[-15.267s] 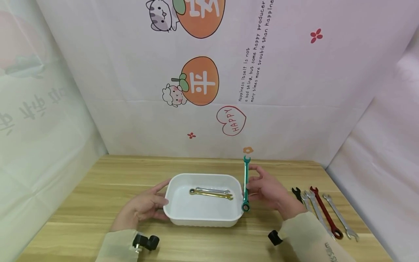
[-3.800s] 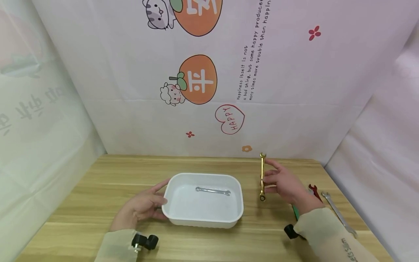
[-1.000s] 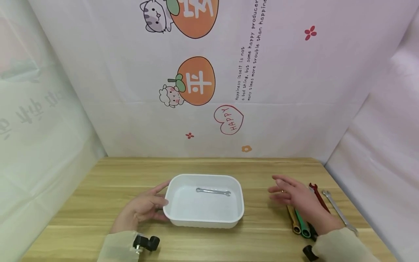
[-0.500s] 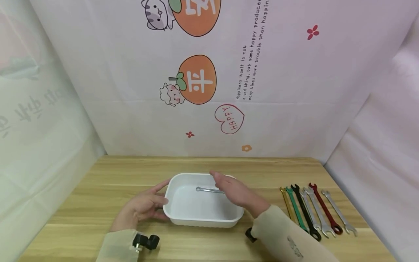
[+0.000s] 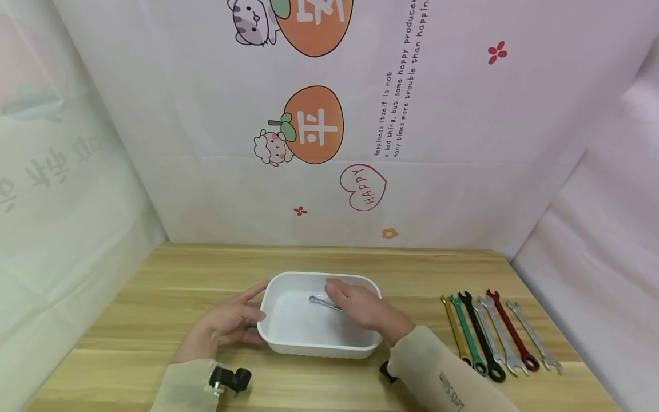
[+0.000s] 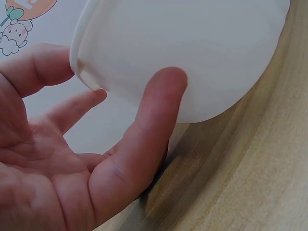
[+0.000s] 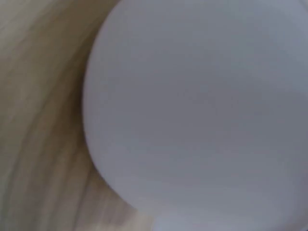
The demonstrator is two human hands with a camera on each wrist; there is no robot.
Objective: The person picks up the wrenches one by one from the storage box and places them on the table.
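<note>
A white rectangular plastic container (image 5: 319, 348) stands on the wooden table. My left hand (image 5: 229, 323) holds its left end. In the left wrist view the thumb (image 6: 161, 103) presses the outer wall, and the forefinger reaches the rim. Inside the container lies a small silver wrench (image 5: 323, 303). My right hand (image 5: 360, 306) reaches in over the right side with its fingers at the wrench, covering its right end; the fingertips are hidden beneath the hand. The right wrist view has only the blurred container wall (image 7: 192, 106) close up.
On the right of the table several wrenches lie side by side: gold (image 5: 453, 326), green (image 5: 468, 337), black (image 5: 481, 335), red (image 5: 512, 329) and silver ones (image 5: 535, 335). A white printed cloth (image 5: 437, 200) hangs behind the table and at both sides.
The gold and green wrenches went from the container to the row on the right. My right hand then came back and lowered into the container; the silver wrench has tilted slightly.
</note>
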